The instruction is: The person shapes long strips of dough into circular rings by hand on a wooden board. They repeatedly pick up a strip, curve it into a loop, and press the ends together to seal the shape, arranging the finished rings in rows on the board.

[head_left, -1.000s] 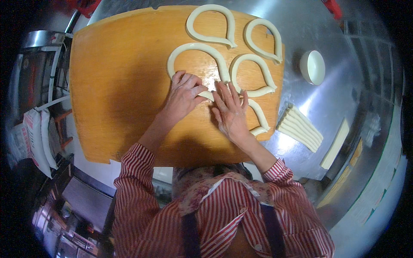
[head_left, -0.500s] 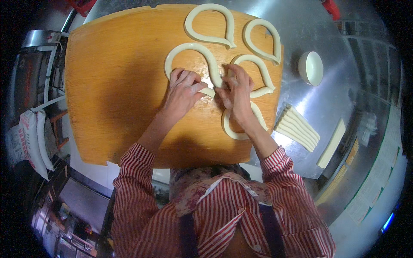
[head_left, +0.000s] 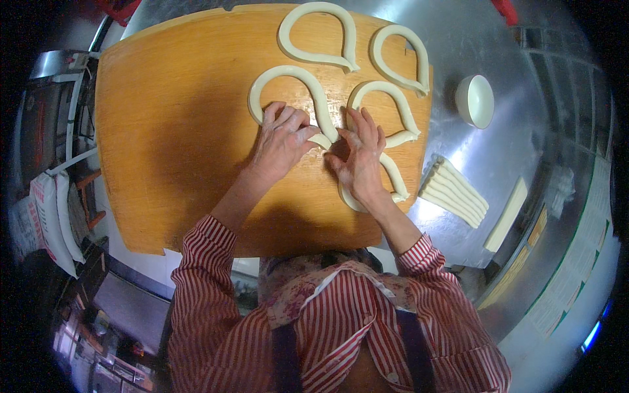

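On a wooden board (head_left: 151,92), my left hand (head_left: 282,137) grips the near end of a large curved dough rope (head_left: 318,95), thumb and fingers closed on it. My right hand (head_left: 359,154) is beside the rope's two ends, which lie close together; its bent fingers are apart, the index at the dough. Other dough loops lie behind and to the right: one at the top (head_left: 349,42), a smaller one (head_left: 423,65), one beside my right hand (head_left: 407,114), and another (head_left: 395,177) partly hidden under that hand.
The steel table (head_left: 458,52) carries a white bowl (head_left: 475,101), several dough strips side by side (head_left: 455,193) and a separate long dough piece (head_left: 504,215). At far left are white sacks (head_left: 49,219) and a metal pot (head_left: 49,63).
My right hand went from spread fingers to bent ones, raised slightly. The rope's right side shifted leftward, bringing its ends nearer together. My left hand kept its grip, moving slightly.
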`<control>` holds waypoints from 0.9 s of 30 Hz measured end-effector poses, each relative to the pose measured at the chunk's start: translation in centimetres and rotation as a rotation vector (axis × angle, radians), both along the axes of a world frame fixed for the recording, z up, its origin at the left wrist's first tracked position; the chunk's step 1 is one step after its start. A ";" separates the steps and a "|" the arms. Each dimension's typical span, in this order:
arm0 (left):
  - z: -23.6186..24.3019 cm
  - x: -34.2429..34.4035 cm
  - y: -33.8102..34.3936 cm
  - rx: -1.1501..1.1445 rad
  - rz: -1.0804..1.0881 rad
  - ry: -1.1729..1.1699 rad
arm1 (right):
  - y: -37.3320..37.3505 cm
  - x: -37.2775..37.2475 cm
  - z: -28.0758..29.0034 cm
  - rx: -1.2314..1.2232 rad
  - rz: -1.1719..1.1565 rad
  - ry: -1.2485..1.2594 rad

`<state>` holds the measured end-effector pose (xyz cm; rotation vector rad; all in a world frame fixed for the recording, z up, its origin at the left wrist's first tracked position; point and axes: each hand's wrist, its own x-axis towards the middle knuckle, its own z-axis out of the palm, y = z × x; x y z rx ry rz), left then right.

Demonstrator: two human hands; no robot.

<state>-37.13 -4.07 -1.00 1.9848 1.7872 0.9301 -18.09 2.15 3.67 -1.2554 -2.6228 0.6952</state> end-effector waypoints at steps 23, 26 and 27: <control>-0.6 0.3 -1.1 0.114 -0.014 0.051 | -0.4 -1.8 -1.0 0.136 -0.068 0.026; -0.7 0.4 -1.0 0.115 -0.028 0.082 | -0.5 -1.9 -1.5 0.140 -0.071 0.072; -0.7 0.4 -1.1 0.112 -0.032 0.094 | -0.4 -2.1 -1.4 0.129 -0.071 0.085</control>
